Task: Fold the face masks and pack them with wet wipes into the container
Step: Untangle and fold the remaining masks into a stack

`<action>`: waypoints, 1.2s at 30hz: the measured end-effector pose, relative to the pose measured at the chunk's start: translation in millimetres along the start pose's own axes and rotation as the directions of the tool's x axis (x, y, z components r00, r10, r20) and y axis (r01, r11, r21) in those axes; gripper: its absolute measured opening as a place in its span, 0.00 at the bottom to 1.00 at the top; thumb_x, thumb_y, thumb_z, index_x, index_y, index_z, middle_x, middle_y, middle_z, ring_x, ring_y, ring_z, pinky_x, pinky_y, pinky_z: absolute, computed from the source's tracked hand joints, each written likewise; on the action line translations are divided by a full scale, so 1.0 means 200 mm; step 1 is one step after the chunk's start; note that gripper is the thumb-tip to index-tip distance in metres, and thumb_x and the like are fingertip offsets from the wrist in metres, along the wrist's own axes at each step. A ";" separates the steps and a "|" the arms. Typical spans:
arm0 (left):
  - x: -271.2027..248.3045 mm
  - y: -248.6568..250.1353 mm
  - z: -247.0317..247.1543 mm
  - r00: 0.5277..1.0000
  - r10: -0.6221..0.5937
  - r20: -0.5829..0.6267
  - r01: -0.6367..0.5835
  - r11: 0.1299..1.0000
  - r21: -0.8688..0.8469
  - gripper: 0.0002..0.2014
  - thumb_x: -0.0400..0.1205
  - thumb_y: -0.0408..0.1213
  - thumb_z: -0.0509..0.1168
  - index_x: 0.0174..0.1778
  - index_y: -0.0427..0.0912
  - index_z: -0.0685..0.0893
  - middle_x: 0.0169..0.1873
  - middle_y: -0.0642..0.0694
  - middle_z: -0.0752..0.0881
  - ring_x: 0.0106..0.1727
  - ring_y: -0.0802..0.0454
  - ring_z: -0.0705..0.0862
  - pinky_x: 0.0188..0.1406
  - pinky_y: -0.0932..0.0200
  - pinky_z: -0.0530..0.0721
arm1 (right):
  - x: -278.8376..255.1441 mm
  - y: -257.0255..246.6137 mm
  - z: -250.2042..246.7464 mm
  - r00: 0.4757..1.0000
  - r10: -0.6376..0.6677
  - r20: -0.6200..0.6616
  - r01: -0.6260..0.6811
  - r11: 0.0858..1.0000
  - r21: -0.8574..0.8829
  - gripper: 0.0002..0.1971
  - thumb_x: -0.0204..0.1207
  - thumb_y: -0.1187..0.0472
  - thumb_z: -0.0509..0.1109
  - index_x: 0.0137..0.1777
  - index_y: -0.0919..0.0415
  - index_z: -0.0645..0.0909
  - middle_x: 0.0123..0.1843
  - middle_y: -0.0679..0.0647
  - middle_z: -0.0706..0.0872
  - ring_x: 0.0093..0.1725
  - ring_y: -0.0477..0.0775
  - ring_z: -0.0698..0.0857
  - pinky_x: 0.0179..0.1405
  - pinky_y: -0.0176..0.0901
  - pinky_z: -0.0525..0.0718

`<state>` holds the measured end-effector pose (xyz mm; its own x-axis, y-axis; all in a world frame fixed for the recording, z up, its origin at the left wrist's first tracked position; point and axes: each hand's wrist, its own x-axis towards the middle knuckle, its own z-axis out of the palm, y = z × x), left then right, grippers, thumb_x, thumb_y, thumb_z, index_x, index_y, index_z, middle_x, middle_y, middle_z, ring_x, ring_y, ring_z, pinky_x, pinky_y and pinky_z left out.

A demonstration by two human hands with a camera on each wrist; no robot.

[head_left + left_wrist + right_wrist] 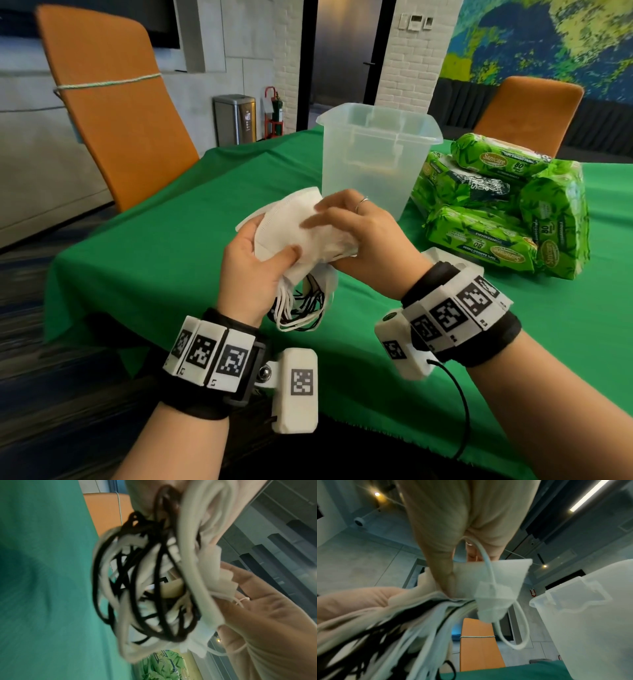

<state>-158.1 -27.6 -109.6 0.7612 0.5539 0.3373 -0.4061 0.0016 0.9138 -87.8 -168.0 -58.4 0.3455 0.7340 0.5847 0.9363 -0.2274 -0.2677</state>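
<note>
A stack of white face masks (291,236) is held above the green tablecloth (164,219), in front of the clear plastic container (376,157). My left hand (253,263) grips the stack from the left, thumb on top. My right hand (346,236) holds the stack's right side, fingers spread over the top mask. White and black ear loops (301,308) dangle below; the left wrist view shows the ear loops (145,588) tangled. In the right wrist view, my thumb pinches a mask corner (488,580) beside the container (590,615). Green wet wipe packs (507,205) are piled right of the container.
An orange chair (113,113) stands at the table's far left, another orange chair (527,109) behind the wipes. A steel bin (234,118) and a fire extinguisher (274,113) stand by the far wall. The table's front edge (376,435) runs just below my wrists.
</note>
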 end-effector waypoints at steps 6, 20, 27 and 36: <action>0.01 0.01 -0.03 0.993 0.103 -0.050 -0.101 0.994 0.046 0.29 0.69 0.17 0.71 0.54 0.55 0.73 0.56 0.53 0.82 0.57 0.58 0.82 0.65 0.53 0.79 | -0.03 0.06 -0.12 0.918 0.372 0.137 -0.386 0.917 0.098 0.44 0.60 0.55 0.76 0.77 0.46 0.59 0.70 0.56 0.69 0.72 0.53 0.68 0.70 0.46 0.67; 0.00 0.01 -0.03 0.975 0.221 -0.009 -0.217 0.963 0.161 0.38 0.70 0.20 0.73 0.63 0.67 0.70 0.64 0.58 0.76 0.66 0.58 0.76 0.71 0.59 0.73 | -0.02 0.17 -0.15 0.800 0.597 0.064 -0.522 0.639 0.566 0.09 0.68 0.75 0.73 0.31 0.65 0.79 0.20 0.44 0.82 0.21 0.38 0.77 0.26 0.26 0.74; -0.02 0.00 -0.03 0.990 0.126 0.070 -0.135 0.981 0.142 0.16 0.75 0.22 0.70 0.41 0.53 0.87 0.36 0.66 0.88 0.44 0.73 0.84 0.46 0.78 0.77 | 0.00 0.17 -0.13 0.800 0.598 0.045 -0.499 0.623 0.602 0.12 0.75 0.73 0.67 0.34 0.60 0.72 0.27 0.50 0.84 0.29 0.46 0.79 0.34 0.36 0.79; 0.00 0.00 -0.06 0.996 0.081 -0.022 -0.077 0.988 0.137 0.17 0.75 0.22 0.69 0.48 0.52 0.86 0.47 0.59 0.87 0.46 0.74 0.84 0.49 0.77 0.78 | 0.01 0.17 -0.22 0.716 0.652 -0.248 -0.400 0.675 0.620 0.11 0.80 0.68 0.63 0.38 0.55 0.70 0.36 0.52 0.80 0.34 0.47 0.78 0.34 0.40 0.77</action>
<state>-164.7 -18.2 -111.7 0.7142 0.5707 0.4053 -0.3909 -0.1551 0.9073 -52.9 -202.5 -33.7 0.8739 0.2183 0.4343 0.4544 -0.0500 -0.8894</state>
